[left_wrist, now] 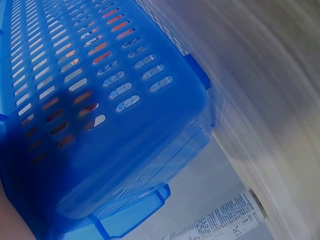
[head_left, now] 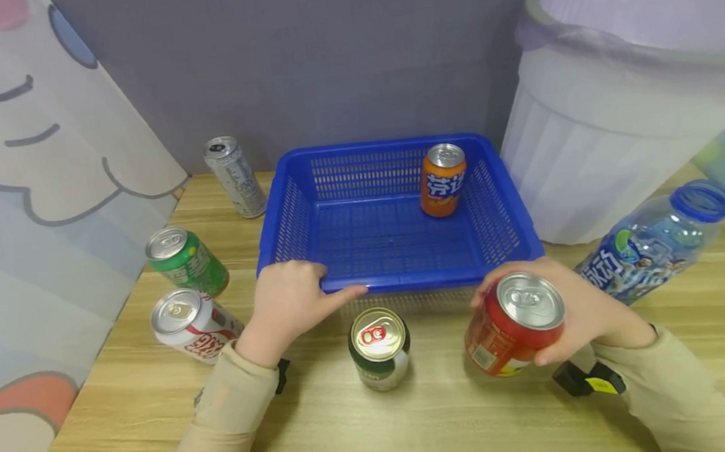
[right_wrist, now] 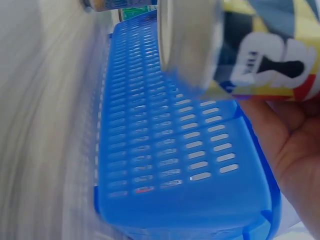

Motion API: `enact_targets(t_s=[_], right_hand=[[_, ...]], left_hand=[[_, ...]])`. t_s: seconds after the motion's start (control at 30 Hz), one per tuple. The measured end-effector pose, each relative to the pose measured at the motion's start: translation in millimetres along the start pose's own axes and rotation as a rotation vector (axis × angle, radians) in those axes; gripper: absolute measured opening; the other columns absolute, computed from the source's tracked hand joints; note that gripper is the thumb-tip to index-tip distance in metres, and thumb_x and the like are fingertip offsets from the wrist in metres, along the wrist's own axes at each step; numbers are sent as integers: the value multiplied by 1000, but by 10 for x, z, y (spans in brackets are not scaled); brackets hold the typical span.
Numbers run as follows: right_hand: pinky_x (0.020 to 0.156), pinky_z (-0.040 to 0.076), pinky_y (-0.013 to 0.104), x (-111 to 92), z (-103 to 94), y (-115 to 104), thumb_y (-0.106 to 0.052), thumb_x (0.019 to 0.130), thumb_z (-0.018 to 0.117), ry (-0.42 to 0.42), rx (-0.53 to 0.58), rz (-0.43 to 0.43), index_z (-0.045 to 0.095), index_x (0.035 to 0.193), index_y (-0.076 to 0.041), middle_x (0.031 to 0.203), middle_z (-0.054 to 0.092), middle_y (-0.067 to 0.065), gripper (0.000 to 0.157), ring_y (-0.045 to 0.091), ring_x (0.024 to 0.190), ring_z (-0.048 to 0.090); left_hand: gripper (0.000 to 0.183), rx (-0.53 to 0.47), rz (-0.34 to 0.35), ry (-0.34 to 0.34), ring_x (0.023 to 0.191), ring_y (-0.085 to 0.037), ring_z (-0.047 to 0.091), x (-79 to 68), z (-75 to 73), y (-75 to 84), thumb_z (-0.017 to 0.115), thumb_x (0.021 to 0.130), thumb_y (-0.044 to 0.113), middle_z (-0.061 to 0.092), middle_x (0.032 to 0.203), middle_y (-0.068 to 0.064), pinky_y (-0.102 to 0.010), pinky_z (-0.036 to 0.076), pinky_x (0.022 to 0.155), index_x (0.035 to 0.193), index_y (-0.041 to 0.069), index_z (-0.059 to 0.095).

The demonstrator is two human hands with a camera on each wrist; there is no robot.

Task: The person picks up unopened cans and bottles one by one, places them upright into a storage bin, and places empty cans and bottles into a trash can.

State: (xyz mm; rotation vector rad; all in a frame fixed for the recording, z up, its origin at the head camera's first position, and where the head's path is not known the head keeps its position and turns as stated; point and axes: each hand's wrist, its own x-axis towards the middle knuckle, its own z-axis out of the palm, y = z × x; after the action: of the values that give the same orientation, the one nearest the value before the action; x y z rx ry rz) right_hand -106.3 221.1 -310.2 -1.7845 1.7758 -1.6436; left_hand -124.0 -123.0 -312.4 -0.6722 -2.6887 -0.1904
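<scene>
My right hand [head_left: 572, 300] grips a red drink can [head_left: 503, 336], its silver top facing up, just in front of the basket's right front corner. In the right wrist view the can's printed side [right_wrist: 272, 55] shows, with the palm and fingers behind it. At the left front corner of the blue plastic basket [head_left: 401, 281], my left hand [head_left: 293, 299] holds the rim, thumb stretched along the front. Skin tones show through the basket's slots in the left wrist view. An orange soda can [head_left: 443, 182] stands inside the basket at the back right.
A dark green can with a gold top [head_left: 380, 349] stands between the hands. On the left are a white-and-red can [head_left: 197, 328], a green can [head_left: 189, 262] and a silver can [head_left: 237, 179]. At right are a clear plastic bottle [head_left: 656, 243] and a white bin [head_left: 590, 121].
</scene>
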Motion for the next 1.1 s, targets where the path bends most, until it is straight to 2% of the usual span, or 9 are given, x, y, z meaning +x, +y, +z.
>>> enact_targets(t_s=[0.17, 0.23, 0.3, 0.43, 0.5, 0.87, 1.0, 1.1], right_hand=[[92, 49, 30, 47, -27, -22, -15, 73, 79, 17, 14, -7, 44, 127, 11, 125, 59, 13, 69, 20, 111, 59], [92, 49, 30, 68, -30, -20, -14, 73, 79, 20, 14, -13, 44, 127, 11, 124, 59, 13, 69, 20, 111, 59], [92, 49, 30, 89, -31, -21, -14, 72, 79, 25, 15, -19, 44, 127, 11, 124, 59, 13, 69, 20, 111, 59], [91, 49, 30, 127, -31, -30, -14, 72, 79, 43, 14, -36, 46, 125, 12, 123, 60, 13, 68, 20, 111, 59], [91, 49, 30, 145, -31, -36, -15, 72, 79, 53, 8, -49, 46, 124, 13, 123, 60, 13, 67, 20, 110, 59], [94, 48, 30, 257, -16, -75, -11, 76, 76, 113, 73, -114, 45, 123, 15, 124, 60, 15, 62, 22, 113, 58], [96, 47, 30, 303, -12, -102, -8, 79, 73, 192, 109, -123, 46, 124, 14, 124, 60, 16, 57, 24, 115, 58], [95, 48, 31, 313, -7, -126, -6, 80, 72, 276, 143, -97, 48, 124, 13, 122, 61, 16, 53, 25, 114, 59]], left_hand=[[66, 9, 2, -6, 39, -9, 28, -2, -3, 1, 50, 74, 79, 25, 45, 9, -25, 24, 38, 49, 22, 28], [64, 11, -2, -13, 39, -9, 28, -4, -3, -1, 56, 72, 75, 25, 45, 9, -25, 24, 38, 49, 22, 28], [67, 10, -6, -16, 39, -9, 28, -5, 1, -2, 45, 74, 82, 25, 45, 9, -25, 24, 38, 49, 22, 28], [73, 5, -6, -9, 39, -9, 28, -4, 11, -2, 11, 73, 89, 25, 45, 9, -25, 24, 38, 49, 22, 28], [74, 3, -5, -6, 39, -9, 27, -2, 15, -1, 3, 71, 89, 24, 45, 9, -25, 23, 37, 49, 22, 27], [75, 7, -7, -1, 40, -9, 25, -2, 22, 1, 2, 71, 89, 22, 46, 9, -26, 22, 37, 49, 22, 27], [75, 7, -7, 2, 39, -10, 26, -2, 20, 2, 2, 71, 89, 23, 46, 9, -26, 22, 37, 49, 22, 27], [75, 4, -5, 2, 39, -10, 27, -2, 17, 1, 2, 71, 89, 23, 45, 9, -26, 22, 37, 49, 22, 28]])
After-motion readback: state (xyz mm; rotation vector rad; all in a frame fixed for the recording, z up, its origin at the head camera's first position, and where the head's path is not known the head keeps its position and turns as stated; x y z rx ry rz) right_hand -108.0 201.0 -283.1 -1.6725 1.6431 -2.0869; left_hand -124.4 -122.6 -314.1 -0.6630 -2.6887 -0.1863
